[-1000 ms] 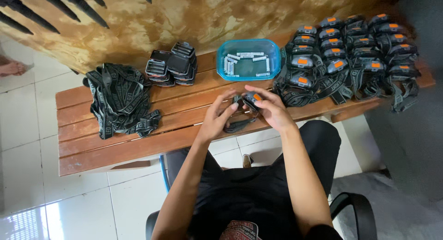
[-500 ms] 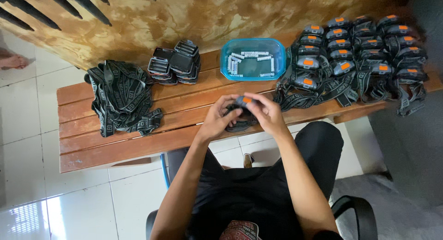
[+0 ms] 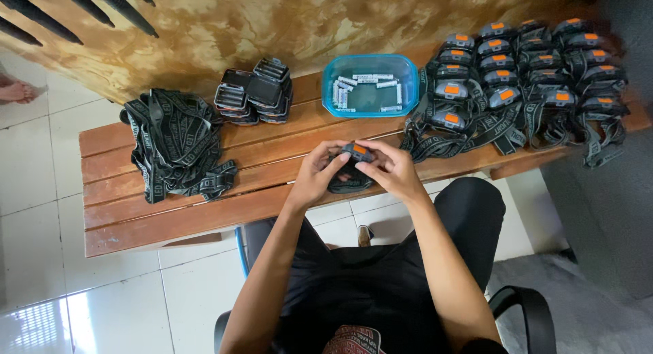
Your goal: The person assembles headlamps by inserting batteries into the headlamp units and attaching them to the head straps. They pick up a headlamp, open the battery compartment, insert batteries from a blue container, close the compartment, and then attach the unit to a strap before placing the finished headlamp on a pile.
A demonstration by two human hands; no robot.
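Both hands hold one grey headlamp [image 3: 356, 152] with an orange button over the near edge of the wooden bench [image 3: 204, 211]. My left hand [image 3: 318, 174] grips its left side and my right hand [image 3: 394, 169] its right side. Its black strap [image 3: 348, 180] hangs bunched between my palms. The fingers cover most of the lamp body.
A pile of black straps [image 3: 175, 142] lies at the bench's left. Stacked black lamp parts [image 3: 255, 93] sit behind the middle. A blue tub of batteries [image 3: 370, 85] stands beside them. Several finished headlamps [image 3: 524, 72] fill the right end. An office chair arm [image 3: 527, 306] is below right.
The camera view has shifted a little. My hands have turned the headlamp so its orange button faces up; they stay at the same spot on the bench.
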